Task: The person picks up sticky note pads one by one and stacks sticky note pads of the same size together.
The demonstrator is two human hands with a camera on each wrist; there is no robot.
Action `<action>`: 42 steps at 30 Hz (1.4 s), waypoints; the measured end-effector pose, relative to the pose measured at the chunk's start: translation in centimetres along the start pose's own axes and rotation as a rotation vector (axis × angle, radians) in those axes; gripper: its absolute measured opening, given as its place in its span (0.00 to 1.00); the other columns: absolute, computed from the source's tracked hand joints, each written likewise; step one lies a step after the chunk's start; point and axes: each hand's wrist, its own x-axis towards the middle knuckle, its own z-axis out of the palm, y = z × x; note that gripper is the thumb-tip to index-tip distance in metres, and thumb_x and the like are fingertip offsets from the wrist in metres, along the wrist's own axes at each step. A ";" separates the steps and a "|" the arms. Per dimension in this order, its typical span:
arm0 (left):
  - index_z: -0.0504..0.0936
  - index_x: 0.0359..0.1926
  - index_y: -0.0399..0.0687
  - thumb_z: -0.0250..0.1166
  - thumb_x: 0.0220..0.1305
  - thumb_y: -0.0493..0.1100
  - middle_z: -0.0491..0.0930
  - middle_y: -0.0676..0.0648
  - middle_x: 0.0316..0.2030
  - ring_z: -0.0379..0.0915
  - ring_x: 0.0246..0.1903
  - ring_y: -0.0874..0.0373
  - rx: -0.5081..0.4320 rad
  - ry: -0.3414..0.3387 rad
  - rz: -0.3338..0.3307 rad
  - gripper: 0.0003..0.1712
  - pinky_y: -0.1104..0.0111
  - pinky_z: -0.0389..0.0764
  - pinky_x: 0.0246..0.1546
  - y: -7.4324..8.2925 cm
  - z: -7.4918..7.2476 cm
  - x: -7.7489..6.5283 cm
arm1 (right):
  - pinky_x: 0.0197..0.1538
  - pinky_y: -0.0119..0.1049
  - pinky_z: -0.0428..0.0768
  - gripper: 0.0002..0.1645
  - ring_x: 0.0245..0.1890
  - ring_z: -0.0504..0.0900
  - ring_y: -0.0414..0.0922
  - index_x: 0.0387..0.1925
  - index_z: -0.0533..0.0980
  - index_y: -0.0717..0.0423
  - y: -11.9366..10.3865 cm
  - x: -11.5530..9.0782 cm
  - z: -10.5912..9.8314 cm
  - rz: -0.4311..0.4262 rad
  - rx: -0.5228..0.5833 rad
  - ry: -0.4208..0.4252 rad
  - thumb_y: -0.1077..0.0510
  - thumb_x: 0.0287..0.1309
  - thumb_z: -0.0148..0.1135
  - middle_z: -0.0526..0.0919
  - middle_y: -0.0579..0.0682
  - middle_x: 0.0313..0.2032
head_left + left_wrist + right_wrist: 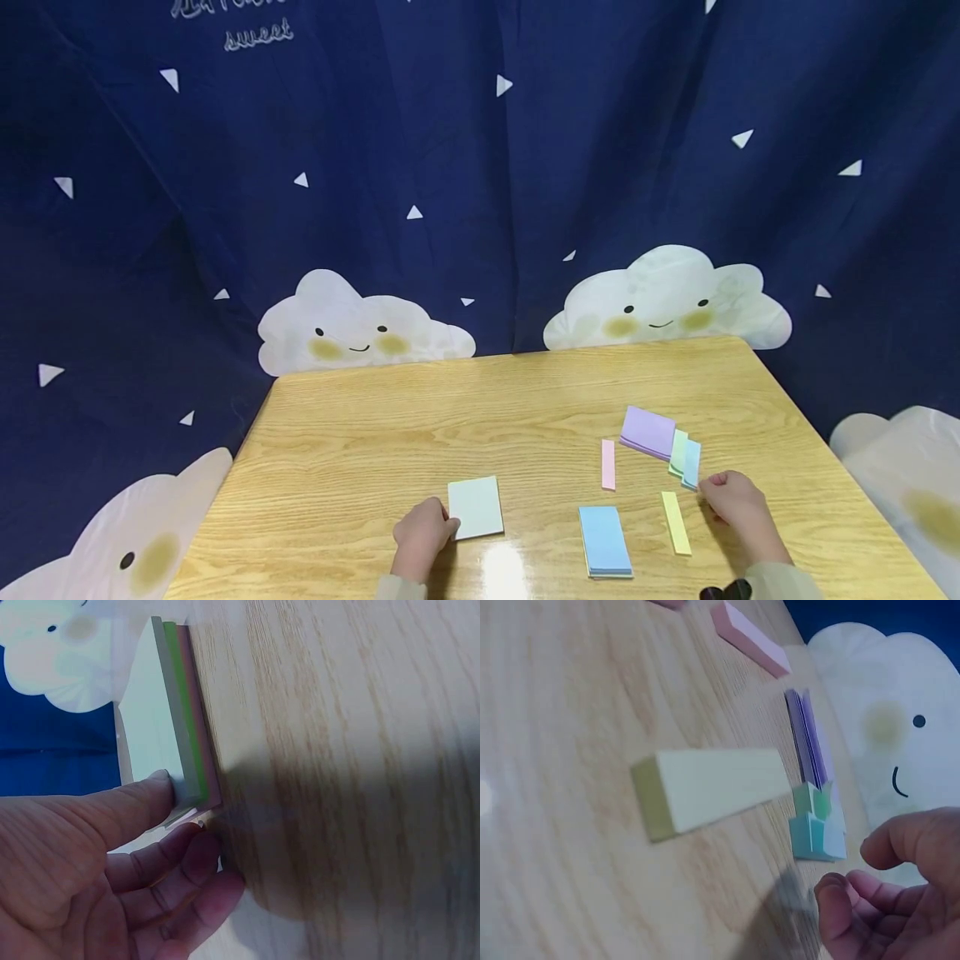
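At a corner of a square sticky-note stack (476,507) on the table, my left hand (425,528) grips with the thumb on top and the other fingers curled low beside it. The left wrist view shows the stack (154,724) edge-on, with white, green and pink layers. My right hand (737,505) is just right of a small light-blue note pad (692,464). In the right wrist view, a gap separates its thumb from its bent fingers, with nothing between them. A small green pad (678,452) lies beside the blue one, against a purple pad (648,432).
A yellow strip pad (676,523) lies left of my right hand, with a larger blue pad (604,540) beyond it. A pink strip pad (608,464) sits farther back. Behind the wooden table (360,433) hangs a navy curtain (450,150) with clouds.
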 end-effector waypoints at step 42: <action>0.73 0.19 0.47 0.64 0.51 0.47 0.71 0.51 0.18 0.64 0.18 0.58 -0.018 -0.008 -0.008 0.13 0.60 0.66 0.24 -0.3 0.0 0.3 | 0.19 0.35 0.62 0.15 0.17 0.63 0.45 0.15 0.63 0.58 -0.4 2.6 0.1 0.033 -0.249 0.098 0.56 0.52 0.50 0.63 0.50 0.15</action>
